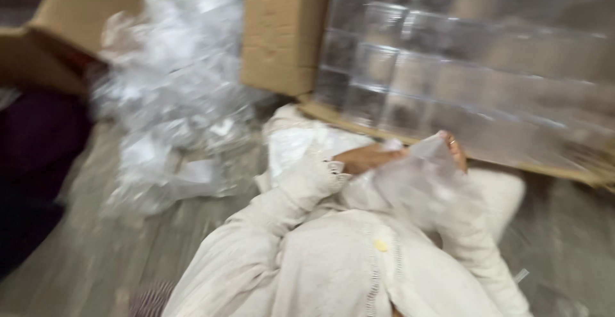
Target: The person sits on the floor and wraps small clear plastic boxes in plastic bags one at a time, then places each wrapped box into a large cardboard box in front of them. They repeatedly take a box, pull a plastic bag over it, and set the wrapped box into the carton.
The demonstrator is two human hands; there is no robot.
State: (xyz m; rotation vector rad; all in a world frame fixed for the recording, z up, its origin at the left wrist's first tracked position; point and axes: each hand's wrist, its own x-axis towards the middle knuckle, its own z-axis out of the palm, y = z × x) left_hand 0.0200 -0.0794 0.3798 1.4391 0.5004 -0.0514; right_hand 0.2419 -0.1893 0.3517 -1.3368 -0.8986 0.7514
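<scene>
The fingers of the left hand (368,158) are closed on a clear plastic bag (419,179); the right hand (456,150) shows only fingertips past the bag's far edge, apparently gripping it, the rest hidden. Motion blur smears everything. The bag lies over the lap, its long axis roughly left-right. Beyond stand stacked clear plastic boxes (461,61) in a cardboard carton (282,32), with a heap of plastic wrappers (173,80) on the floor (96,253).
</scene>
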